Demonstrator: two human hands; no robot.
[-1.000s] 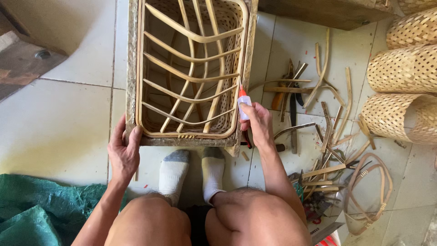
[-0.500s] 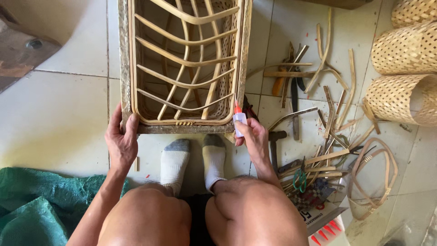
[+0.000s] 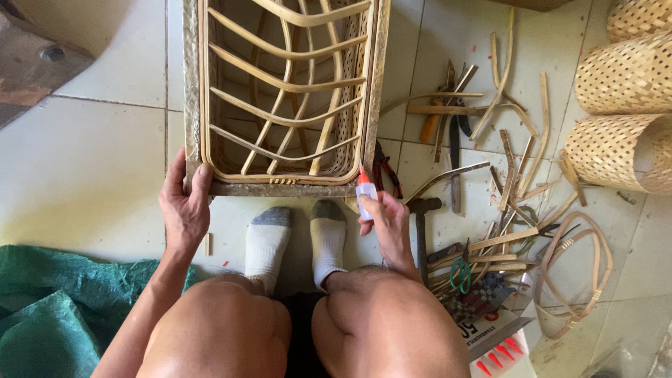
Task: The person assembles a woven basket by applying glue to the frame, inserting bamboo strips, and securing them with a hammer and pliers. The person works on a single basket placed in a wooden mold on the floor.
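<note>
Head view: a person sits on the tiled floor (image 3: 91, 161) with a rattan frame (image 3: 283, 94) lying flat ahead of the socked feet (image 3: 297, 238). The frame's long axis runs away from the person; its near short edge lies across the toes. The left hand (image 3: 183, 206) clasps the frame's near left corner, fingers curled over the rim. The right hand (image 3: 385, 224) holds a small glue bottle (image 3: 365, 192), fingers closed narrowly about it, orange nozzle pointing up at the frame's near right corner, just beside the rim; whether it touches cannot be told. The right hand is the nearer to that corner. Right of the frame lie rattan strips (image 3: 518, 154), a hammer (image 3: 422, 224) and woven baskets (image 3: 623, 105); a green net (image 3: 42, 308) lies at left.
</note>
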